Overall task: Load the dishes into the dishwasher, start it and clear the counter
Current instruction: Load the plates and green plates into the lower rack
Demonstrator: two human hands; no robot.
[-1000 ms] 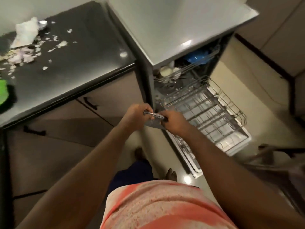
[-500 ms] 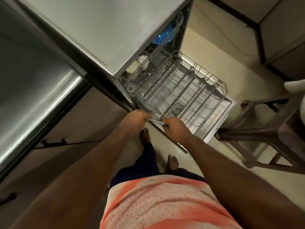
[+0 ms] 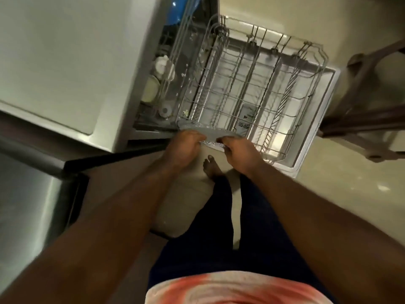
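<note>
Left hand (image 3: 183, 144) and right hand (image 3: 239, 148) grip a plate (image 3: 209, 131) beside the rack (image 3: 274, 37)

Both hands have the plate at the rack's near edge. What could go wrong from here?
The left hand and right hand grip the round grey plate with a sparkling rim only at its near edge; it could slip and strike the grey wire lower rack. A bare foot stands just below the plate, so a drop might land on it.

A brown wooden stool (image 3: 361, 119) stands on the beige floor (image 3: 350, 205) at the right edge of view, partly cut off.
</note>
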